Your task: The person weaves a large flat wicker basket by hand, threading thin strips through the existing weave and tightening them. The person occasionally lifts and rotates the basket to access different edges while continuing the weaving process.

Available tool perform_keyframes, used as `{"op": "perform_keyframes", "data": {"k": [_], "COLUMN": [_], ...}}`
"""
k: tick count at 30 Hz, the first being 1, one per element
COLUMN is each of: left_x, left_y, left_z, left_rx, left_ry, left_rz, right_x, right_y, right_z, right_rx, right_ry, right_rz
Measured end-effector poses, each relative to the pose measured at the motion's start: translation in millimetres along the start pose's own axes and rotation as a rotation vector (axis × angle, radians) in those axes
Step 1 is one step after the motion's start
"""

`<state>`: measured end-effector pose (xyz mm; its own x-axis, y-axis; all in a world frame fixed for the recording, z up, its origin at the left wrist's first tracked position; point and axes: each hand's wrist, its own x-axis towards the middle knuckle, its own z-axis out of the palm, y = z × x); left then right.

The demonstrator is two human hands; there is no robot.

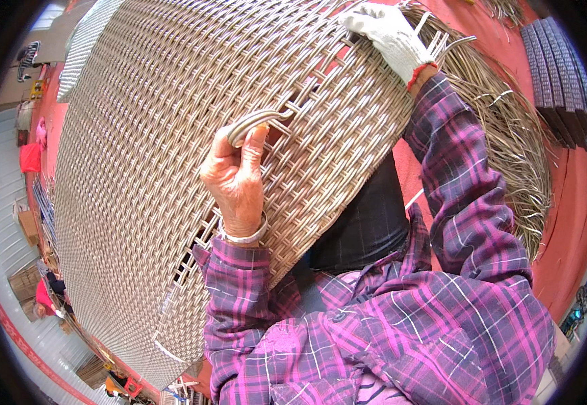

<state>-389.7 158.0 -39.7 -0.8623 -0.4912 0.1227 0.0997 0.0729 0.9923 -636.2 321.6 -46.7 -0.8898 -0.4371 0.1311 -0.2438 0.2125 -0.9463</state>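
The left hand was found bare, with thumb and fingers closed in a pinch. A looped tan strand was held at the fingertips; whether one length or several were gripped could not be established. The strand was seen to be led from the pinch, up and to the right, to the weave. Immediately right of the hand, an open gap was noted, continued as a broken line toward the right hand. That hand was covered by a white glove and its fingers were curled at the weave; whether anything was held there could not be told.

The woven panel was located beneath both hands and was extended well to the left of the left hand. Further openings were recorded below and left of that hand. Beyond the right forearm, a bundle of loose strands was observed on a red floor covering.

The step in hand was judged to be the working of the strand into the open line. By the next move, a steady pull, free of kinks, and correct over-and-under placement were judged to be required.
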Motion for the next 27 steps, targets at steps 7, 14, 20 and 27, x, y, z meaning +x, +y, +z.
{"op": "perform_keyframes", "data": {"k": [7, 14, 20, 27], "left_x": [-10.7, -13.1, -14.6, -90.3], "left_y": [0.9, 4.6, 14.5, 24.1], "left_z": [2.7, 6.9, 2.9, -44.3], "left_rx": [0.192, 0.556, 0.662, 0.949], "left_ry": [-0.020, -0.120, -0.165, -0.465], "left_rz": [0.096, 0.283, 0.373, 0.284], "right_x": [45.6, 70.9, 48.5, -85.5], "right_y": [45.2, 50.0, 51.2, -24.2], "right_z": [-58.1, -137.9, -115.9, -10.7], "right_rx": [-1.000, -1.036, -0.171, -0.672], "right_ry": [0.316, 0.249, 0.417, 0.043], "right_rz": [-0.949, -0.921, -0.038, -0.557]}}
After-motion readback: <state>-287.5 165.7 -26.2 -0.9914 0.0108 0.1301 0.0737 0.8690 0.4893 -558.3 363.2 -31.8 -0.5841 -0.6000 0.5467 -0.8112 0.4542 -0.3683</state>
